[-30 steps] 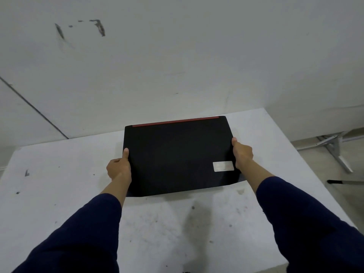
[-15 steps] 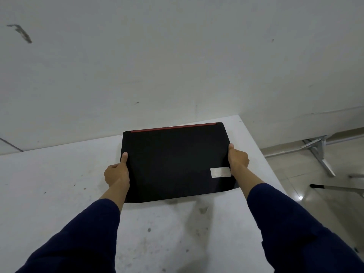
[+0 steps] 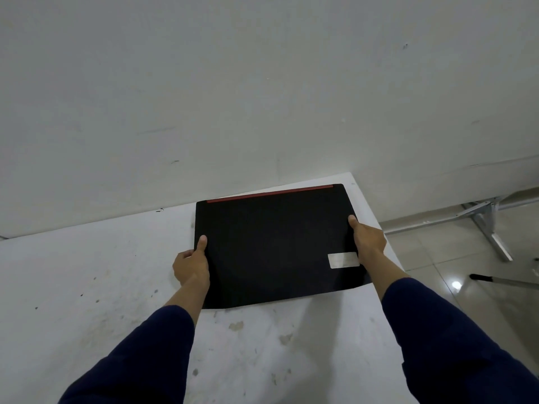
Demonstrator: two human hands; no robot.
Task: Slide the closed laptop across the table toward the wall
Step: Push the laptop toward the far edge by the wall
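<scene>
A closed black laptop (image 3: 274,243) with a red strip along its far edge and a pale sticker near its right side lies flat on the white table (image 3: 87,287). Its far edge sits close to the grey wall (image 3: 262,97), near the table's right rear corner. My left hand (image 3: 191,265) grips the laptop's left edge, thumb on the lid. My right hand (image 3: 368,239) grips the right edge, thumb on top as well. The fingers of both hands are hidden under or beside the laptop. Dark blue sleeves cover both forearms.
The table's right edge runs just beside the laptop and my right hand. Beyond it is a tiled floor with a metal stand's legs (image 3: 484,223) and a black-tipped rod (image 3: 495,279). The tabletop is stained and scuffed.
The laptop has moved farther from me toward the wall and the table's right rear corner, both hands staying on its side edges. My view has shifted to the right.
</scene>
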